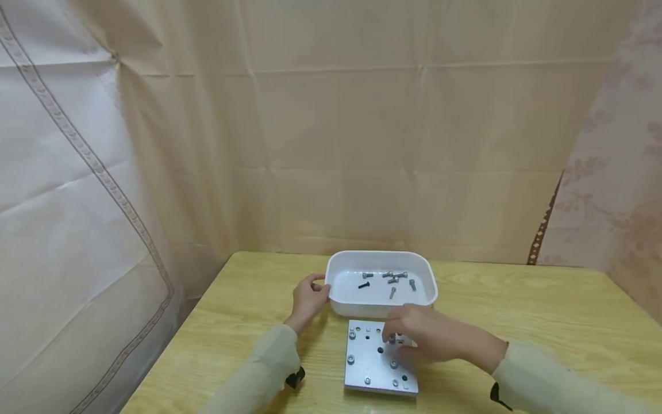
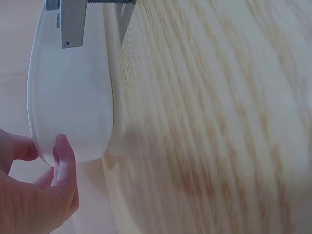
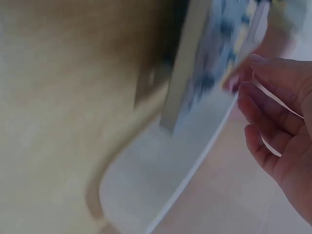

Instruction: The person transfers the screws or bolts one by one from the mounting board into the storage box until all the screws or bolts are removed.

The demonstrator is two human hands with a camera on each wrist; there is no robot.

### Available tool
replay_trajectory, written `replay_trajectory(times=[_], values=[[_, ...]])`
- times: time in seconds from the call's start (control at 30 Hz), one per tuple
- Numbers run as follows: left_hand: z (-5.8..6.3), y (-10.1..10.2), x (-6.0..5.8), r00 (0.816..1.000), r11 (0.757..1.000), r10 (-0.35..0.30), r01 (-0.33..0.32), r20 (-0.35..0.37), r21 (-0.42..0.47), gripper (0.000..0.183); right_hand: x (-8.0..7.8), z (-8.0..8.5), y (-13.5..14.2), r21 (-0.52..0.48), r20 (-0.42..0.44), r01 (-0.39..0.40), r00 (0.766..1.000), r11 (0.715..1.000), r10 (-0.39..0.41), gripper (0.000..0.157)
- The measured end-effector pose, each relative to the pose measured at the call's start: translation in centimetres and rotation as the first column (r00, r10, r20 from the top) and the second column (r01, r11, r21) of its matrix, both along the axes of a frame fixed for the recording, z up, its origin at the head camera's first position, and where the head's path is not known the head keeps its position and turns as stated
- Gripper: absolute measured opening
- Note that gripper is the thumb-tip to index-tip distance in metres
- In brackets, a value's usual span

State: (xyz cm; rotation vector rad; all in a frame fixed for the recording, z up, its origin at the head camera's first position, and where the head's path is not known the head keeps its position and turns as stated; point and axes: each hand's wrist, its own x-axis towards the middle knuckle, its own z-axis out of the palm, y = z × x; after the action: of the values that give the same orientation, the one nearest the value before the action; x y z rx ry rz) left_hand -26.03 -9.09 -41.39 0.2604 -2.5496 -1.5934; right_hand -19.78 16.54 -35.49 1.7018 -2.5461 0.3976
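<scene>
My left hand (image 1: 310, 299) grips the left end of a white plastic tray (image 1: 357, 311), thumb at the rim and fingers against the outer wall; the left wrist view shows the same hold (image 2: 53, 190). Inside the tray lie several silver socket-head bolts (image 1: 393, 292) and one black screw (image 1: 364, 285). In front of it, a silver metal plate (image 1: 374, 368) with holes carries several upright bolts. Over the plate's far right part, my right hand (image 1: 421, 333) has its fingers curled about a silver bolt (image 1: 392, 339). The right wrist view is blurred around the fingertips.
The wooden table (image 1: 491, 305) extends to both sides of the tray and plate. A beige cloth (image 1: 336, 144) hangs behind it, with a pale sheet (image 1: 67, 230) on the left. A metal bracket (image 2: 73, 24) partly covers the tray in the left wrist view.
</scene>
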Motion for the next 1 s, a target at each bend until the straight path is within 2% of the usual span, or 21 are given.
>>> replay_trajectory(times=[0.17,0.33,0.67,0.87,1.0], values=[[0.4,0.1,-0.4,1.000,1.000,-0.001,0.001,-0.001,0.005,0.032,2.2,-0.8,-0.7,0.016,-0.108,-0.095,0.989,0.995,0.096,0.018],[0.4,0.1,-0.4,1.000,1.000,-0.005,0.005,-0.010,-0.004,0.032,3.1,-1.5,-1.2,0.067,-0.171,-0.107,0.978,0.992,0.117,0.017],[-0.1,0.2,0.0,1.000,1.000,0.003,-0.003,0.021,-0.001,0.032,3.7,-1.7,-1.5,0.134,-0.149,-0.059,0.986,0.989,0.079,0.014],[-0.1,0.0,0.1,1.000,1.000,0.000,0.000,0.014,0.009,0.032,3.7,-2.0,-1.4,0.112,-0.190,-0.074,0.977,0.991,0.094,0.014],[0.0,0.1,0.1,1.000,1.000,0.005,-0.005,0.003,0.015,0.032,3.6,-1.9,-1.3,0.138,-0.190,-0.061,0.978,0.989,0.087,0.011]])
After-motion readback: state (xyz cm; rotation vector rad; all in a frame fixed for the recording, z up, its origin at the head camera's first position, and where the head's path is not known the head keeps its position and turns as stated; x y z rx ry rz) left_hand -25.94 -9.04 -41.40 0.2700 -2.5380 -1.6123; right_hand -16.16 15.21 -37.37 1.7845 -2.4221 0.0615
